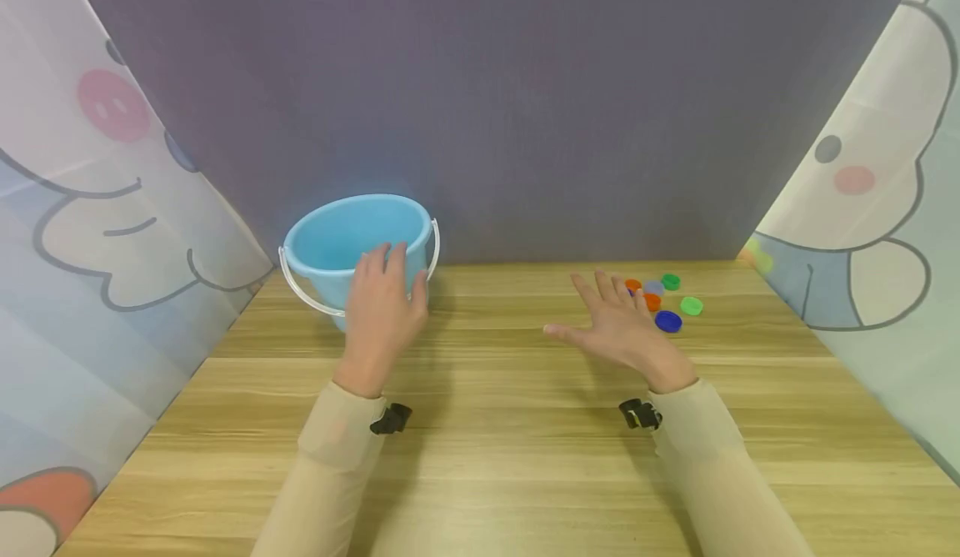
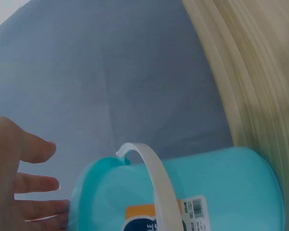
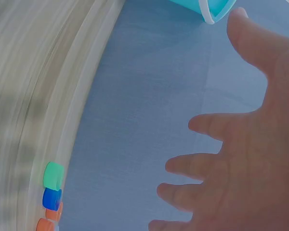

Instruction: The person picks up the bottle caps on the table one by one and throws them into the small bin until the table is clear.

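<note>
A light blue bucket [image 1: 322,244] with a white handle [image 1: 303,294] stands upright at the back left of the table. My left hand [image 1: 382,315] is at the near side of its rim, fingertips overlapping the rim in the head view; in the left wrist view the fingers [image 2: 38,209] lie loosely extended beside the bucket [image 2: 221,178]. To the right, my right hand [image 1: 618,328] hovers with fingers spread, holding nothing. Just beyond it lie several bottle caps: a dark blue cap [image 1: 668,322], a light green cap [image 1: 692,306], a green cap [image 1: 671,282] and orange ones, partly hidden by the fingers.
The wooden table [image 1: 495,457] meets a dark grey backdrop [image 1: 525,107] at its far edge. Curtains with cartoon figures hang at the left [image 1: 75,290] and right. A label [image 2: 195,214] shows on the bucket's side.
</note>
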{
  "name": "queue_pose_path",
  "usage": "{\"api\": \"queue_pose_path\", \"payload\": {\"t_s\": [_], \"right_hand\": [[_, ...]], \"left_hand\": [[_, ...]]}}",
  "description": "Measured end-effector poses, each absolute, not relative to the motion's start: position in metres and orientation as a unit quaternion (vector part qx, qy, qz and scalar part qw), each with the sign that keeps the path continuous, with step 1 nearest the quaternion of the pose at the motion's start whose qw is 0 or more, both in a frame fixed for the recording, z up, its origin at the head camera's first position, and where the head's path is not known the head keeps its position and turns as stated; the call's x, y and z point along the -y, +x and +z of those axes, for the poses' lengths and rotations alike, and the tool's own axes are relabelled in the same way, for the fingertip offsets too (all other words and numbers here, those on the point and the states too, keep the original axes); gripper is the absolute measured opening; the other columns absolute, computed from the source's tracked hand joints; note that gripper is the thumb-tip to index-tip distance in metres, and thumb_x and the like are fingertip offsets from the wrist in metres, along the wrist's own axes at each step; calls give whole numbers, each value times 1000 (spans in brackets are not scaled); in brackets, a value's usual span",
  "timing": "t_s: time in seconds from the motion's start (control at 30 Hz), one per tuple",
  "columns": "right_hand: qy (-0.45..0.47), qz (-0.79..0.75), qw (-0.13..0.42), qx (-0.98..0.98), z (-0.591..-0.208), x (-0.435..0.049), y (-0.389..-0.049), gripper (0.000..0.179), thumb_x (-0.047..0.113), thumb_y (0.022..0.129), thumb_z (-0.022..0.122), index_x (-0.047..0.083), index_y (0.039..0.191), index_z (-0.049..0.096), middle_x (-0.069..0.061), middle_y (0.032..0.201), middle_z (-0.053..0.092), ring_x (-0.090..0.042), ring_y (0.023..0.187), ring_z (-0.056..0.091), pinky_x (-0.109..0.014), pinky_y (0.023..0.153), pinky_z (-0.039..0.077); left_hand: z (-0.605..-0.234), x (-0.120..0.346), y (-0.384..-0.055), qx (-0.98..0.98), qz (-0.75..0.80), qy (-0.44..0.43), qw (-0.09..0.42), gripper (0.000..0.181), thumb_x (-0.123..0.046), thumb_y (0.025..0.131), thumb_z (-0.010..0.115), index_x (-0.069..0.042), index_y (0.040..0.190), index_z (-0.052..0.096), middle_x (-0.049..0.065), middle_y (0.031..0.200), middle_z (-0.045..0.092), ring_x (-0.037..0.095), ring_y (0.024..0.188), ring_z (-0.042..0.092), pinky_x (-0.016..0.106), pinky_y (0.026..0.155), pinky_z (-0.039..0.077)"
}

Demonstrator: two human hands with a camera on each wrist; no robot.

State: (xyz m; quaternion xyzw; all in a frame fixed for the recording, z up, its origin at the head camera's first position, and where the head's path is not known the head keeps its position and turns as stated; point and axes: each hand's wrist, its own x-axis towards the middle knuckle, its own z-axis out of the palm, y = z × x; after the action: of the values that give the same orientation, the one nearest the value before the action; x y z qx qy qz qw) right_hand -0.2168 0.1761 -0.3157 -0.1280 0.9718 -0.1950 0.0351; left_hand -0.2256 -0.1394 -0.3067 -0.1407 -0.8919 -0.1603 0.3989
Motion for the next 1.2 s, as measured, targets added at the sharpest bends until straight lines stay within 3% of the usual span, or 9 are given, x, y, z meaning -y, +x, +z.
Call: {"api": "queue_pose_path", "payload": {"t_s": [0.23,0.47,0.73,1.2], "right_hand": [[-128,-193,29,-972,-318,-179,-220,104,77,91,47,12,164,12,-27,166,-2,-51,151,-6,-72,115,-2],[-127,-205,27,-970,-321,-186,-226,100,71,94,49,8,163,13,-29,166,1,-51,151,-3,-72,115,-2],[-119,-237,18,-964,-324,-197,-233,95,63,98,51,3,162,15,-32,164,9,-50,151,4,-71,115,-3],[-109,-302,4,-947,-329,-217,-240,96,59,99,54,-2,161,11,-31,163,16,-53,148,17,-68,115,20]], "left_hand": [[-306,146,-227,889,-152,-135,410,45,-17,92,68,14,125,59,35,122,60,53,114,56,61,110,37],[-307,149,-226,894,-145,-122,405,41,-17,93,67,10,123,63,30,118,64,49,108,58,59,98,44],[-308,149,-226,901,-134,-111,398,32,-9,93,69,8,121,65,26,113,67,47,104,59,57,100,43],[-309,151,-227,895,-154,-111,405,27,-2,89,71,6,115,67,24,107,68,45,100,60,56,96,45]]}}
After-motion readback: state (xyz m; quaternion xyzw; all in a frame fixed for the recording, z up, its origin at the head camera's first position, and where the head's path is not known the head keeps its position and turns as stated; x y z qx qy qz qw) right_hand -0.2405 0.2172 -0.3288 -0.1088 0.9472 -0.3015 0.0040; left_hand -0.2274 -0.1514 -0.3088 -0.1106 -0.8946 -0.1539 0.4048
